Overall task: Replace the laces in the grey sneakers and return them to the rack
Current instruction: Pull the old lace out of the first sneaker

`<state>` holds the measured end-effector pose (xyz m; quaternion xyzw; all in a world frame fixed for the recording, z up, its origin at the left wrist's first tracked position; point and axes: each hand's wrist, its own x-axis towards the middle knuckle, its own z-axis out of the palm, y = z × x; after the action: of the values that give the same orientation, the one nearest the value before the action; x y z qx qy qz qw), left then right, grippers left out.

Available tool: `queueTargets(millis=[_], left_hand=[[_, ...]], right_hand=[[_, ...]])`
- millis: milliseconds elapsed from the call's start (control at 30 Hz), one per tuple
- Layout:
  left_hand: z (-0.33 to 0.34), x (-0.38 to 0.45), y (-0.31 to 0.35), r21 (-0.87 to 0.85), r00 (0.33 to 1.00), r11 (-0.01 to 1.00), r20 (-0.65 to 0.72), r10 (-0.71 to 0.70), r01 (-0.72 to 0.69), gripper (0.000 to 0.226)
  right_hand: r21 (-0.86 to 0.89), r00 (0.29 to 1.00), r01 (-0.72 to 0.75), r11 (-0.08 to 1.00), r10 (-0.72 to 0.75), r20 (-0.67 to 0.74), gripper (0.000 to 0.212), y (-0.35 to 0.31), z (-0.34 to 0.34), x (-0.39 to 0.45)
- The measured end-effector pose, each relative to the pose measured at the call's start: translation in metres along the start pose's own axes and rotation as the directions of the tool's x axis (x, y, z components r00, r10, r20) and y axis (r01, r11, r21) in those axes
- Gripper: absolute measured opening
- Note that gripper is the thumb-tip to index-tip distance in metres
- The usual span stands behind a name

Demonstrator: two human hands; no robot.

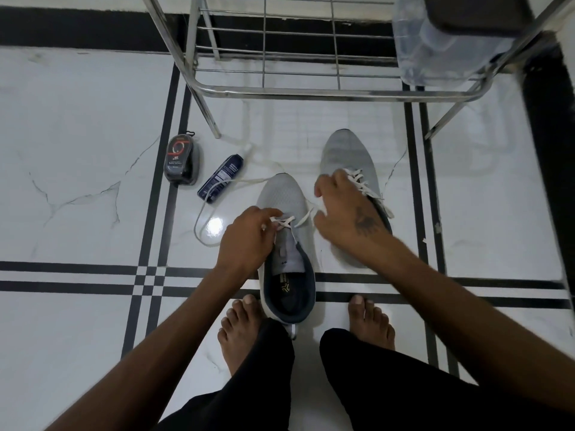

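While only the lowest eyelets of the near sneaker [287,244] carry the lace [281,221], the job reads as roughly half done.

Progress:
- Far sneaker [348,157]: white lace crossed through several rows; it looks laced, though the person's right arm hides its heel end.
- Near sneaker: one crossing threaded near the toe; upper eyelets bare, tongue exposed.
- Left to do, by judgement: finish lacing, tie off, set both on the rack [311,91].

Hands:
- Left hand [249,234]: fingers curled, pinching the lace at the near sneaker's left eyelets.
- Right hand [345,209]: fingers curled over the lace's other end, between the two sneakers.

Position: both sneakers lie on the floor [77,135], toes toward the rack, the near one between the person's bare feet.

Materials:
- Sneakers: grey knit mesh uppers, rounded toes, dark lining and collar, pale sole edge.
- Lace: flat, white, limp; its free left end loops across the floor.
- Rack: polished metal tube and wire grid, lower tier bare where visible.
- Floor: glossy white marble-look tile, black inlay stripes.
- Also present: a dark spray can [221,178] and an oval dark case [182,160], lying left of the sneakers.
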<state>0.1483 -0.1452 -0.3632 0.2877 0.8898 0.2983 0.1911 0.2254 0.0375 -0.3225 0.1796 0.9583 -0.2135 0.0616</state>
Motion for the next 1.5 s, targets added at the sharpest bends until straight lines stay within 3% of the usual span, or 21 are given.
queueTargets(millis=[133,267,367,433,467,500,567,633,667,733,800,900,967,1033,1067,1133,1167,1233,1333,1433,1500], left_hand=[[0.009,0.032,0.005,0.229,0.981,0.973,0.193,-0.009,-0.036,0.02],[0.01,0.05,0.0,0.246,0.984,0.967,0.176,0.023,-0.067,0.006],[0.01,0.045,-0.016,-0.169,0.97,0.955,0.053,-0.237,0.242,0.018],[0.007,0.038,-0.026,-0.544,0.853,0.704,0.04,-0.521,0.456,0.015],[0.004,0.035,-0.031,-0.545,0.818,0.695,-0.026,-0.574,0.47,0.013],[0.003,0.033,-0.037,-0.407,0.839,0.803,-0.139,-0.526,0.436,0.009],[0.0,0.028,-0.035,-0.054,0.961,0.986,-0.219,-0.167,0.159,0.01],[0.002,0.03,-0.023,0.08,0.983,0.98,0.01,0.182,-0.182,0.03],[0.005,0.035,-0.014,0.134,0.959,0.955,0.137,0.247,-0.265,0.036],[0.007,0.052,-0.001,0.282,0.937,0.911,0.266,0.228,-0.302,0.03],[0.007,0.066,0.006,0.401,0.954,0.877,0.242,0.178,-0.265,0.014],[0.0,0.068,-0.007,0.151,0.997,0.988,-0.064,-0.036,0.045,0.009],[-0.01,0.064,-0.027,-0.113,0.926,0.939,-0.16,-0.341,0.326,0.015],[-0.017,0.056,-0.038,-0.076,0.865,0.889,-0.21,-0.456,0.451,0.021],[-0.018,0.054,-0.039,0.006,0.893,0.925,-0.263,-0.364,0.379,0.019],[-0.017,0.048,-0.022,0.149,0.976,0.989,-0.216,0.011,0.022,0.019],[-0.013,0.046,-0.011,0.213,0.979,0.963,-0.084,0.188,-0.167,0.025],[0.004,0.049,0.007,0.33,0.925,0.869,0.215,0.312,-0.37,0.039],[0.013,0.062,0.018,0.474,0.931,0.814,0.296,0.213,-0.336,0.028],[0.007,0.067,0.01,0.393,0.981,0.9,0.034,0.19,-0.188,0.007],[-0.004,0.068,-0.004,0.187,0.982,0.98,-0.185,-0.041,0.076,0.008]], right_hand=[[0.023,0.969,-0.025,0.999,0.019,0.246,0.036,-0.018,0.031,-0.014],[0.131,0.954,-0.149,0.98,0.107,0.281,0.021,-0.013,0.049,-0.013],[0.125,0.948,-0.213,0.969,0.174,0.268,0.021,-0.006,0.05,-0.009],[0.105,0.945,-0.223,0.969,0.188,0.268,0.02,-0.001,0.048,-0.009],[0.104,0.948,-0.214,0.971,0.181,0.264,0.02,0.0,0.047,-0.009],[0.111,0.952,-0.203,0.973,0.169,0.256,0.019,0.001,0.047,-0.01],[0.129,0.957,-0.185,0.974,0.148,0.25,0.019,0.002,0.047,-0.011],[0.136,0.958,-0.181,0.974,0.143,0.251,0.02,0.001,0.048,-0.011],[0.135,0.957,-0.181,0.974,0.143,0.251,0.02,0.0,0.048,-0.01],[0.128,0.955,-0.185,0.974,0.147,0.259,0.021,-0.002,0.048,-0.008],[0.111,0.947,-0.2,0.973,0.163,0.276,0.02,-0.004,0.048,-0.005],[0.11,0.94,-0.223,0.969,0.184,0.289,0.02,-0.002,0.046,-0.005],[0.114,0.935,-0.237,0.965,0.194,0.297,0.019,-0.001,0.046,-0.005],[0.107,0.933,-0.238,0.965,0.197,0.302,0.017,-0.002,0.046,-0.004],[0.105,0.934,-0.235,0.966,0.195,0.301,0.017,-0.003,0.045,-0.003],[0.103,0.938,-0.22,0.97,0.181,0.295,0.018,-0.005,0.044,-0.002],[0.1,0.941,-0.213,0.972,0.176,0.291,0.018,-0.005,0.043,-0.002],[0.096,0.943,-0.202,0.975,0.167,0.289,0.018,-0.006,0.042,-0.003],[0.105,0.936,-0.21,0.972,0.169,0.308,0.017,-0.006,0.04,-0.003],[0.123,0.929,-0.235,0.964,0.186,0.32,0.015,-0.003,0.038,-0.002],[0.134,0.925,-0.251,0.959,0.196,0.326,0.014,-0.003,0.036,-0.001]])
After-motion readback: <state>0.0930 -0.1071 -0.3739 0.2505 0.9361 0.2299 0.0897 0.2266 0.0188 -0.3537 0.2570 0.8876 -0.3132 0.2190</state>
